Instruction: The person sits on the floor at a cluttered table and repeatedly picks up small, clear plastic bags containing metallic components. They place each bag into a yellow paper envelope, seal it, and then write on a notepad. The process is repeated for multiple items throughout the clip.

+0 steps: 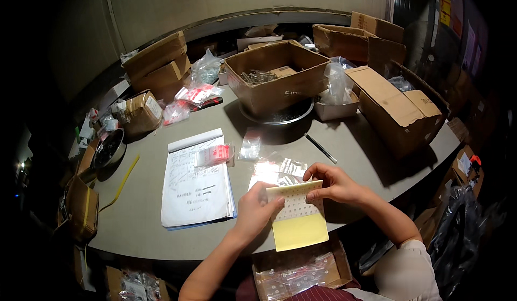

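A yellow-backed sheet of small white labels [299, 215] is held upright over the table's near edge, its lower part bare yellow. My left hand [254, 209] pinches its left side, thumb across the front. At the upper right corner my right hand [336, 185] grips the sheet, thumb on the labels and index finger bent above the top edge. Whether a loose label sits at those fingertips is too small to tell. Just beyond the sheet lie clear plastic zip bags [274, 170]. Below it, an open carton [344, 266] contains bagged small parts.
Left of my hands lies a written notepad [186, 204] with a red-and-clear bag [212, 155] on it. A pen [321, 148] rests to the right. Farther back, a carton of metal parts [274, 93] stands on a metal bowl [277, 119]. More cartons [396, 104] line the right side.
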Demonstrator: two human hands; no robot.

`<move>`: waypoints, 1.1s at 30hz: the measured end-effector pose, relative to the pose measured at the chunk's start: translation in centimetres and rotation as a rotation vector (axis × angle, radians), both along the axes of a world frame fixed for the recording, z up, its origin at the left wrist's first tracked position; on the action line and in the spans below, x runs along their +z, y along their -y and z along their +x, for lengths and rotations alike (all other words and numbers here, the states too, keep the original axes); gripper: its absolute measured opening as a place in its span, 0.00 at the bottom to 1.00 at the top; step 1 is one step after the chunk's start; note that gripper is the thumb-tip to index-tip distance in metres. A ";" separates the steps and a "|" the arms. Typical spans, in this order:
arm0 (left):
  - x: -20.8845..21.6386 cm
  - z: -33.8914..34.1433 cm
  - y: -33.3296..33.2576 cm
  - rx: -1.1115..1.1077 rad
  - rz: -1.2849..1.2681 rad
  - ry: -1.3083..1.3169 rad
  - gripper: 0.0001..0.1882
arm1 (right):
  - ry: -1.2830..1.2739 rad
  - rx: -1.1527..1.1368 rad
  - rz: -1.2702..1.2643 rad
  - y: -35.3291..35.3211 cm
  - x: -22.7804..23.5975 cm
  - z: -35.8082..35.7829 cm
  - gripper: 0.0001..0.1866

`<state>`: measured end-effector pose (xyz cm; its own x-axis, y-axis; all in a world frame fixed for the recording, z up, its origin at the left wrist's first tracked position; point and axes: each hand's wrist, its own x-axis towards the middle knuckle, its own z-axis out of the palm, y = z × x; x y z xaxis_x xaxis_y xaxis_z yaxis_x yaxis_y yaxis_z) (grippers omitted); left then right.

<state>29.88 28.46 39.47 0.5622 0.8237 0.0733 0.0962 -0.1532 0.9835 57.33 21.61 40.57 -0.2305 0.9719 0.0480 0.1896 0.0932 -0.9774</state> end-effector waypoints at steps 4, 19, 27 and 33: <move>-0.2 -0.3 0.1 -0.005 0.015 -0.055 0.10 | -0.159 -0.054 -0.033 0.4 -0.7 -0.2 0.17; 0.6 0.3 0.8 -0.025 -0.107 0.140 0.10 | 0.080 -0.022 0.091 0.7 -1.5 0.1 0.13; 1.6 0.2 1.9 0.034 0.408 -0.174 0.09 | 0.721 -0.081 0.783 0.3 1.4 -3.2 0.13; 0.1 0.1 1.5 0.052 0.132 -0.042 0.08 | 0.845 -0.162 0.984 0.6 0.6 -4.2 0.12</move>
<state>29.95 27.00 39.58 0.5242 0.8364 0.1604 0.1483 -0.2751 0.9499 53.16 21.02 41.22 -0.4235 0.6319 0.6491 0.7839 0.6148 -0.0871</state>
